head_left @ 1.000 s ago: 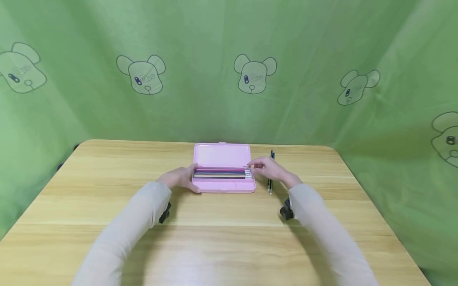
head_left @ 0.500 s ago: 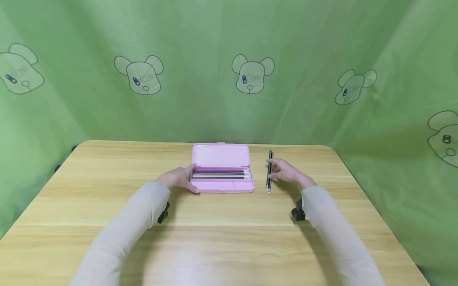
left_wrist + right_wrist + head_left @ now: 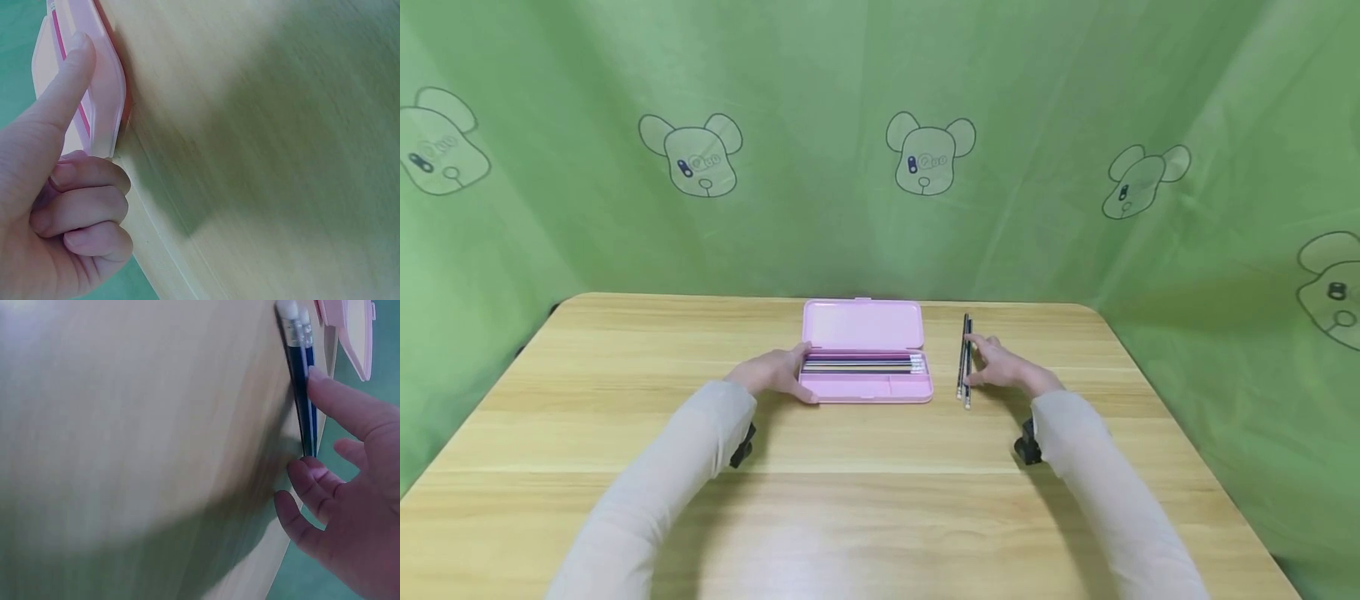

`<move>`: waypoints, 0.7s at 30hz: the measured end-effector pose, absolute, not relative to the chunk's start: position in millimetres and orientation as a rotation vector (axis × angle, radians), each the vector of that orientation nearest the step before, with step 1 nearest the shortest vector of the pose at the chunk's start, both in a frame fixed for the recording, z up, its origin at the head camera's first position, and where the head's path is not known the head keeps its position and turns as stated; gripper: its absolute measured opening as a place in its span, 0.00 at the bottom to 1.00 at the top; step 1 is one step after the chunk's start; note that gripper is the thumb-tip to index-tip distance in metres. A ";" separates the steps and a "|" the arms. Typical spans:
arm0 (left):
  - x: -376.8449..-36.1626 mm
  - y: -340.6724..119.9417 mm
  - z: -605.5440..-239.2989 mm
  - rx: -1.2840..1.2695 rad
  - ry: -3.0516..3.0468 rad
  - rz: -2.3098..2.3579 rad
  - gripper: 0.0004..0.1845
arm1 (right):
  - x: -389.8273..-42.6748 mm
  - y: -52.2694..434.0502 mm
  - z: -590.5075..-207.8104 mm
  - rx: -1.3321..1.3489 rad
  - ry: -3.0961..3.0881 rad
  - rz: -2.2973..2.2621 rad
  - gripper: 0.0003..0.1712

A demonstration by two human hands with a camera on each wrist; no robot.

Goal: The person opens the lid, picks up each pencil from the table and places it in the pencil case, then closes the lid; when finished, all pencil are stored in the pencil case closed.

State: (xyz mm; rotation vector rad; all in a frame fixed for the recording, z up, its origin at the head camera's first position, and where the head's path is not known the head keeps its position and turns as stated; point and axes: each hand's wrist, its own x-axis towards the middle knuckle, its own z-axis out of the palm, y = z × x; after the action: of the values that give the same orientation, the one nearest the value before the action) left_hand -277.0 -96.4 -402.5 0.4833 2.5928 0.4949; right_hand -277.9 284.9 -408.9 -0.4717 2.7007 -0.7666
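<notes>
An opened pink pencil case (image 3: pixel 865 325) lies near the table's back edge. Several pencils (image 3: pixel 861 364) lie in its long compartment, white eraser ends to the right. My left hand (image 3: pixel 772 372) holds the case's left end, thumb over the front; in the left wrist view its other visible fingers are curled. Right of the case, two dark pencils (image 3: pixel 962 358) lie on the table, slightly spread, erasers towards me. My right hand (image 3: pixel 1003 367) touches the right-hand one, with thumb and fingertip apart along it. In the right wrist view the thumb rests against a dark pencil (image 3: pixel 299 381).
The wooden table (image 3: pixel 865 517) extends in front of the case and to both sides. A green curtain (image 3: pixel 820 225) with bear-head drawings hangs behind and at the sides. Each wrist carries a black camera, such as the right wrist camera (image 3: pixel 1028 442).
My right hand has moved right, from the case's right end to the two loose pencils. Those pencils now lie farther apart at their eraser ends. My left hand stays on the case.
</notes>
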 end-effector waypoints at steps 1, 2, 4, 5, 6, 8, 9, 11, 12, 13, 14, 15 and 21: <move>-277.0 -96.6 -402.2 0.480 2.594 0.492 0.58 | -278.1 285.7 -409.0 -0.455 2.695 -0.763 0.54; -277.0 -96.8 -402.1 0.480 2.594 0.489 0.58 | -279.0 286.7 -409.5 -0.421 2.679 -0.767 0.54; -277.3 -97.1 -402.2 0.474 2.595 0.479 0.58 | -278.6 288.3 -408.1 -0.382 2.667 -0.740 0.54; -277.2 -97.0 -402.1 0.474 2.596 0.479 0.58 | -278.9 289.5 -407.8 -0.359 2.661 -0.728 0.54; -277.4 -97.0 -402.0 0.475 2.597 0.479 0.58 | -279.1 291.0 -407.4 -0.341 2.656 -0.715 0.54; -277.5 -97.1 -401.6 0.474 2.600 0.483 0.58 | -279.1 293.7 -406.0 -0.312 2.652 -0.698 0.55; -277.5 -97.1 -401.3 0.469 2.600 0.485 0.58 | -279.1 294.7 -405.5 -0.300 2.651 -0.690 0.55; -277.0 -97.2 -400.6 0.471 2.596 0.490 0.57 | -279.2 296.7 -405.0 -0.281 2.656 -0.681 0.54; -276.9 -97.3 -400.4 0.472 2.593 0.492 0.57 | -279.5 297.5 -404.8 -0.277 2.659 -0.676 0.54; -276.6 -97.2 -400.2 0.472 2.591 0.493 0.57 | -280.2 298.1 -405.2 -0.277 2.664 -0.674 0.52; -276.4 -97.0 -400.0 0.473 2.591 0.491 0.57 | -280.8 298.3 -405.5 -0.286 2.671 -0.671 0.51; -276.1 -96.9 -399.9 0.472 2.590 0.493 0.57 | -281.5 298.3 -405.7 -0.300 2.679 -0.668 0.49; -275.8 -96.4 -401.8 0.473 2.596 0.521 0.57 | -282.9 293.8 -404.6 -0.339 2.680 -0.680 0.43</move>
State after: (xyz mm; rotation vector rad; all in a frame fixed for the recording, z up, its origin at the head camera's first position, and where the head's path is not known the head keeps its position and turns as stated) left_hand -275.8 -96.4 -401.8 0.4730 2.5964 0.5212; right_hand -282.9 293.8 -404.6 -0.3391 2.6802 -0.6799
